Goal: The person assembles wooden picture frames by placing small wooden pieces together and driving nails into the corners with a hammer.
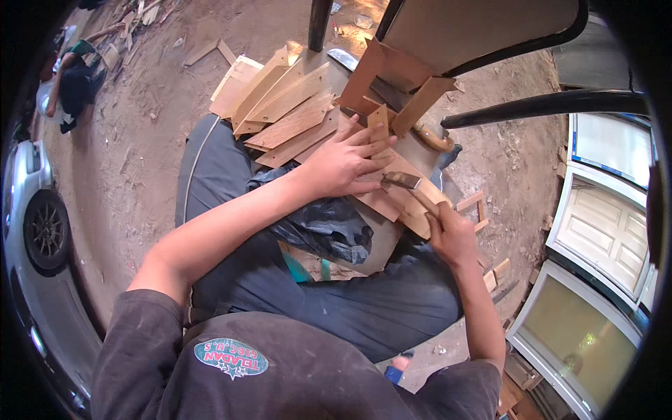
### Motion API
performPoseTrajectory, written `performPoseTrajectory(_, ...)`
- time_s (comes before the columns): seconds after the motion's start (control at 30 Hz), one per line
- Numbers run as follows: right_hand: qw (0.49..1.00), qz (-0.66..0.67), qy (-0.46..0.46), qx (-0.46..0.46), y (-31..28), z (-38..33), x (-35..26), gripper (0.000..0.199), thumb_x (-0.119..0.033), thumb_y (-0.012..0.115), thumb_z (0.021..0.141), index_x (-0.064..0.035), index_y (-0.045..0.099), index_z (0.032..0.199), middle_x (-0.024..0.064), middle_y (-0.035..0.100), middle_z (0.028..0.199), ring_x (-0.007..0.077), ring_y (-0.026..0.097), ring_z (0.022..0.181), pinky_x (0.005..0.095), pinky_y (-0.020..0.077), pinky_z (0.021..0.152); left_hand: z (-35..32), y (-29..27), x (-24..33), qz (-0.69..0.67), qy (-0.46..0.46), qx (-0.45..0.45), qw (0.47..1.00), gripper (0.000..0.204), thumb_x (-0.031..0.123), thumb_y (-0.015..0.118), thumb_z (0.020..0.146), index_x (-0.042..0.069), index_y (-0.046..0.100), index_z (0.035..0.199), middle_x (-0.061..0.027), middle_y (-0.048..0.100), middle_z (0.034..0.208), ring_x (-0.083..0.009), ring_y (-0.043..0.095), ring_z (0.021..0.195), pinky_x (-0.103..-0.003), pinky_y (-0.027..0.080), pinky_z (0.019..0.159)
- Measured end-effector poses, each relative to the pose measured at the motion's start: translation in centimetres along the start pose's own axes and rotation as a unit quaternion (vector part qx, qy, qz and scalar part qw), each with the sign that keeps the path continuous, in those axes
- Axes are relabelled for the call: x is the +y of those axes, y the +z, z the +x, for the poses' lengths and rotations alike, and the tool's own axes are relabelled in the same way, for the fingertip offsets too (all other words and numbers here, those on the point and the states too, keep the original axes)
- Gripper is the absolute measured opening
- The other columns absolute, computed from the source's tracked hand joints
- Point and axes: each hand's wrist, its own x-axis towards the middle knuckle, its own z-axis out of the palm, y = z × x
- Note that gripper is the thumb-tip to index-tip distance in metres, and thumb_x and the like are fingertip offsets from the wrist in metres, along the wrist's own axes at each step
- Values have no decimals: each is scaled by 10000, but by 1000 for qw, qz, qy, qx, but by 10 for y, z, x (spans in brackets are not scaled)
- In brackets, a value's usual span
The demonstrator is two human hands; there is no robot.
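Observation:
My right hand (453, 232) is closed round the wooden handle of a hammer (404, 180), whose metal head is close to the fingertips of my left hand. With fingers spread, my left hand (353, 159) lies over reddish-brown wooden boards (381, 201) in front of my lap. Just past its fingers a small pointed wooden piece (379, 122) with a hole stands up. To the left of that hand, a fanned stack of slanted-end wooden slats (297, 105) rests by my left knee. What lies under my left palm is hidden.
A dark plastic bag (329, 224) lies across my legs. Black-edged chair-like legs and a panel (483, 31) rise ahead. Framed doors or windows (602, 231) lean at the right. A car (42, 245) stands at the left, and another person (73, 87) sits far left.

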Motion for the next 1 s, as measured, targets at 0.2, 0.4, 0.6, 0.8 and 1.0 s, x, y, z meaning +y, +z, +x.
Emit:
performPoseTrajectory(0.2, 989, 122, -7, 77, -5, -1, -10, 186, -214, 715, 973, -53, 632, 931, 212, 642, 736, 411, 681, 665, 481, 521, 584, -4, 0, 3, 13, -9, -1, 1000, 574, 418, 765, 903, 208, 682, 1430, -43, 457, 1667, -314, 331, 1587, -618, 178, 1303)
performPoseTrajectory(0.4, 997, 59, 45, 29, -13, 2, -16, 173, -195, 715, 959, -44, 633, 934, 207, 653, 720, 416, 686, 672, 483, 532, 592, -1, -3, 2, 12, -12, -11, 1000, 584, 423, 763, 904, 212, 675, 1441, -41, 463, 1662, -310, 335, 1585, -619, 176, 1303)
performPoseTrajectory(0.6, 997, -55, 52, -30, -13, 4, -25, 276, -265, 709, 985, -55, 565, 877, 216, 629, 718, 429, 692, 697, 515, 516, 592, -2, 0, 4, 22, -8, -7, 1000, 613, 439, 760, 906, 204, 654, 1462, -39, 458, 1665, -306, 344, 1580, -631, 168, 1302)
performPoseTrajectory(0.8, 988, 37, 121, 87, -47, -8, -49, 251, -256, 691, 1014, -28, 601, 956, 242, 635, 735, 457, 675, 693, 508, 490, 582, -1, -6, 11, 67, -8, -31, 997, 612, 456, 745, 912, 200, 653, 1460, -51, 466, 1657, -300, 352, 1575, -639, 148, 1304)
performPoseTrajectory(1.0, 964, 107, 173, 168, -88, -32, -87, 271, -249, 648, 1055, 18, 667, 1091, 199, 614, 714, 278, 577, 601, 372, 453, 604, 13, -17, 17, 118, 34, -87, 989, 585, 452, 719, 923, 148, 650, 1418, -90, 534, 1569, -288, 391, 1539, -598, 162, 1315)
